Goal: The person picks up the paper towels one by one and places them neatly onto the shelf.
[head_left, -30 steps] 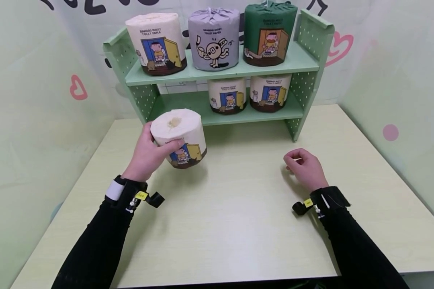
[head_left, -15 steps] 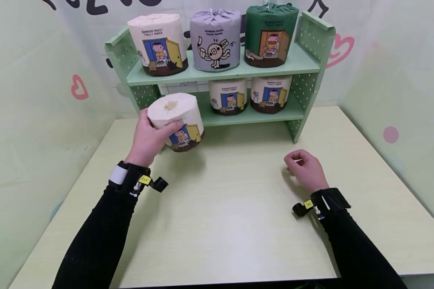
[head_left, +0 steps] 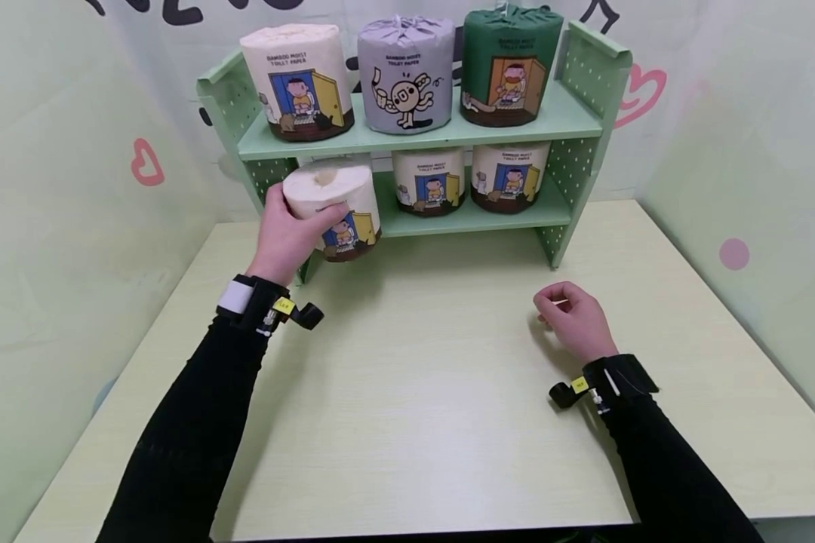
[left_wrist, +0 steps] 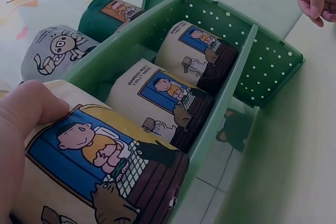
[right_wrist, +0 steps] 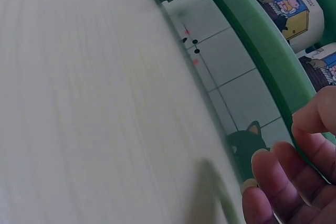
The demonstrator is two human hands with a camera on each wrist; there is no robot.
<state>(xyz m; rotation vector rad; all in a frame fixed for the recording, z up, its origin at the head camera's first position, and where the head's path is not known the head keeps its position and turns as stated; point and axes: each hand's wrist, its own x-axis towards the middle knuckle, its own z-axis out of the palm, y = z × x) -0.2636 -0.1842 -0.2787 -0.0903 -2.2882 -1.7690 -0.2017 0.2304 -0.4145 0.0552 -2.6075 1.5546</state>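
My left hand grips a cream toilet paper roll at the left end of the green shelf's lower board. Its thumb lies across the printed front. In the head view the roll tilts slightly and overlaps the board's front; whether it touches the board I cannot tell. Two matching rolls, a middle roll and a right roll, stand farther right on that board. My right hand is over the table at the right, fingers loosely curled, holding nothing.
On the upper board stand a cream roll, a lilac roll and a green roll. Perforated side panels bound the shelf, such as the right panel. The pale table stretches in front.
My left hand has carried the toilet paper roll up and away from me, from over the table to the lower board's left end. The right hand stays where it was.
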